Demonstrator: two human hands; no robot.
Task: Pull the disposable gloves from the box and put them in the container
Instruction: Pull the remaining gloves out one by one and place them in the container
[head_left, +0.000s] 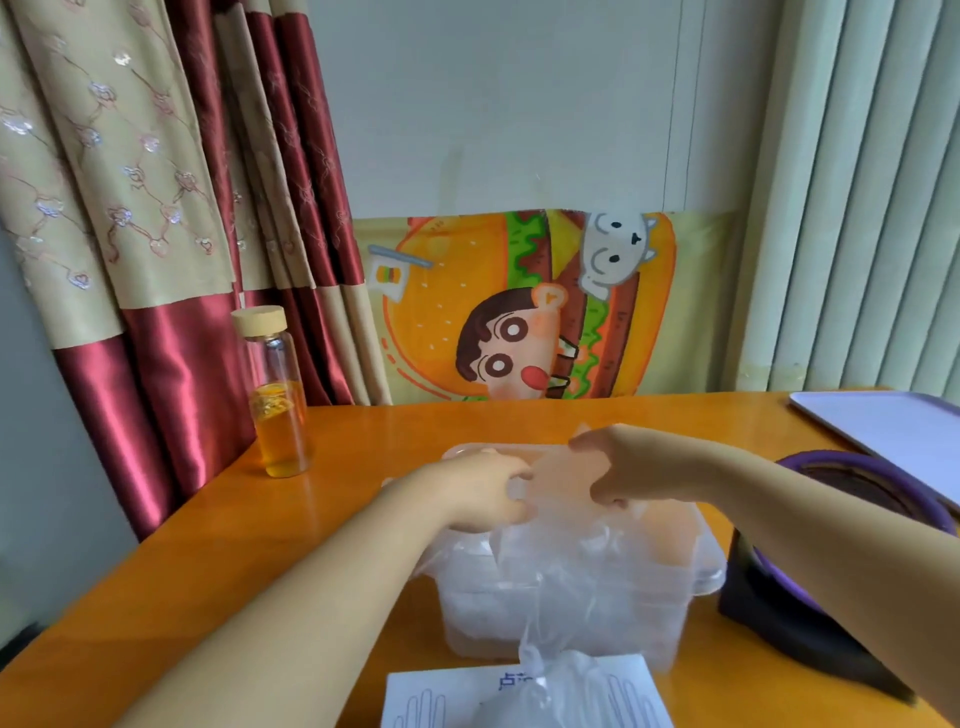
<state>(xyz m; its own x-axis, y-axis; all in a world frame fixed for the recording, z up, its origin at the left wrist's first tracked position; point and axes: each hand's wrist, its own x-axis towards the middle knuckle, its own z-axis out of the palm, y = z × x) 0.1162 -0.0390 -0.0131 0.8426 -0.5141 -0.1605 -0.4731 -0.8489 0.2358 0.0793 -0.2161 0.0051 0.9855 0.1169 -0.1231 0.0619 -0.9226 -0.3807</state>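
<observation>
Glove (556, 478) pinched over the container (696, 582)
The left hand (478, 493) and the right hand (618, 473) each pinch one edge of the glove, stretched above the container in the middle of the table (363, 441); the box (441, 696) lies at the near edge. Better to lower it well inside before releasing.

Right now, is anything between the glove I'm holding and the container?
Nothing visible. The left hand and right hand pinch the glove directly above the open container; only other gloves lie piled inside it.
</observation>
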